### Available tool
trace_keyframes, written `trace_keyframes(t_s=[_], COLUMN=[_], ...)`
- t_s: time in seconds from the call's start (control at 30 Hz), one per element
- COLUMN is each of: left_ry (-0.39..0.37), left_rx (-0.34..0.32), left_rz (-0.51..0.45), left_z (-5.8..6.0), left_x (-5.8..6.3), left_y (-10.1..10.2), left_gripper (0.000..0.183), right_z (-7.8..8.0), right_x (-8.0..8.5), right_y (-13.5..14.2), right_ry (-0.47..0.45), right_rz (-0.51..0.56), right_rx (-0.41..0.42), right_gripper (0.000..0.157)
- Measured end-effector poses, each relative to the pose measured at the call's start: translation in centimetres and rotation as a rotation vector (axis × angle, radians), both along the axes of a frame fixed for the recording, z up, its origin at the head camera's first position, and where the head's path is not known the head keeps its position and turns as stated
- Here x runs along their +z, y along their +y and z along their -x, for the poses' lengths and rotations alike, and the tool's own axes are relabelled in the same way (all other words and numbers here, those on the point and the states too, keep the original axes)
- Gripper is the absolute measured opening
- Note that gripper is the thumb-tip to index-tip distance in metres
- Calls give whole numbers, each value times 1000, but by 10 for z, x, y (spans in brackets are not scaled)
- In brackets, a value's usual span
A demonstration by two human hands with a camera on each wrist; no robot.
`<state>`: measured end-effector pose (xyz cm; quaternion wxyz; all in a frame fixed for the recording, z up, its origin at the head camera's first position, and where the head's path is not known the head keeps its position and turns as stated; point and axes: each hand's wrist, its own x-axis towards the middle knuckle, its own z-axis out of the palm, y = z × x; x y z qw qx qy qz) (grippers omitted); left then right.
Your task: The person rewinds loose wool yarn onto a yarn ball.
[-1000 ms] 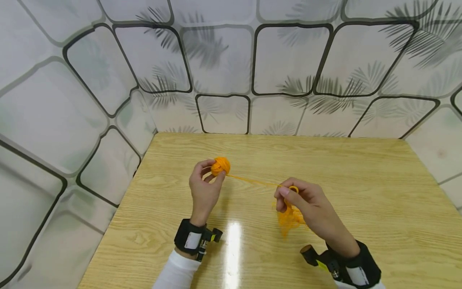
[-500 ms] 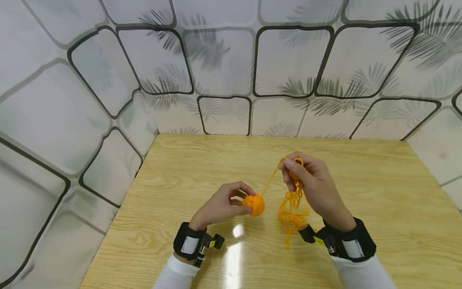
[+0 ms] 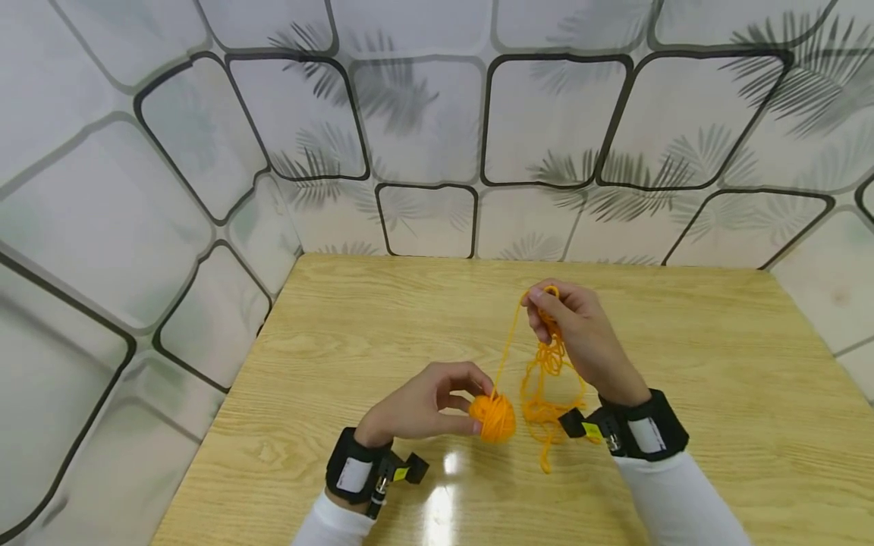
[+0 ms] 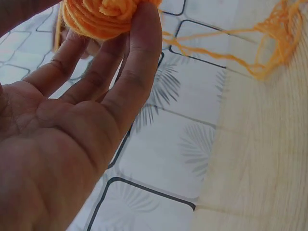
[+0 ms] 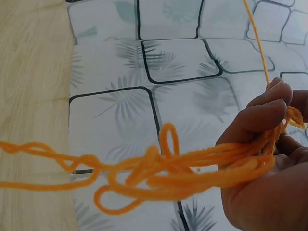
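My left hand point(image 3: 437, 402) grips a small orange yarn ball point(image 3: 497, 418) between thumb and fingers, just above the table. In the left wrist view the wound ball point(image 4: 98, 19) sits at the fingertips. My right hand point(image 3: 580, 326) is farther back and higher, pinching a bunch of loose orange yarn point(image 3: 549, 356). From that pinch a single strand point(image 3: 507, 345) runs down to the ball. Loops of the loose yarn point(image 5: 183, 168) hang below the right hand in the right wrist view. The lower end of the tangle reaches the tabletop between the hands.
A light wood table point(image 3: 328, 326) spreads under both hands. Behind it and on the left rises a wall covering point(image 3: 423, 114) with dark outlines and leaf prints. Each wrist wears a black band with a small camera point(image 3: 642, 428). Light glares on the table near the front.
The left hand has brought the yarn ball right and nearer the front, toward the loose yarn. The right hand has risen toward the back, lifting the yarn into a longer hanging tangle.
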<state>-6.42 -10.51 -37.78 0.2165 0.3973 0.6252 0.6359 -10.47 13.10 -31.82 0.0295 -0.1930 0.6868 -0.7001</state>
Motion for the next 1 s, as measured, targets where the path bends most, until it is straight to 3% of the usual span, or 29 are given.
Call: trace_keyframes(t_s=[0.2, 0.4, 0.53, 0.73, 0.83, 1.0], left_ry=[-18, -69, -98, -98, -123, -183], left_rx=[-46, 18, 106, 304, 404, 574], left_rz=[-144, -261, -317, -371, -379, -353], left_z=[-4, -6, -5, -2, 1, 5], left_x=[7, 13, 16, 16, 15, 13], left_y=[0, 0, -1, -3, -2, -1], left_gripper=[33, 36, 35, 33, 33, 38], right_z=[11, 13, 8, -5, -14, -34], right_x=[-29, -52, -64, -79, -84, -79], right_y=[-1, -3, -7, -16, -20, -27], right_ry=[-108, -186, -194, -143, -68, 139], right_rz=[-67, -121, -182, -321, -417, -577], right_rx=[-55, -57, -68, -43, -22, 15], right_gripper=[44, 46, 41, 33, 30, 20])
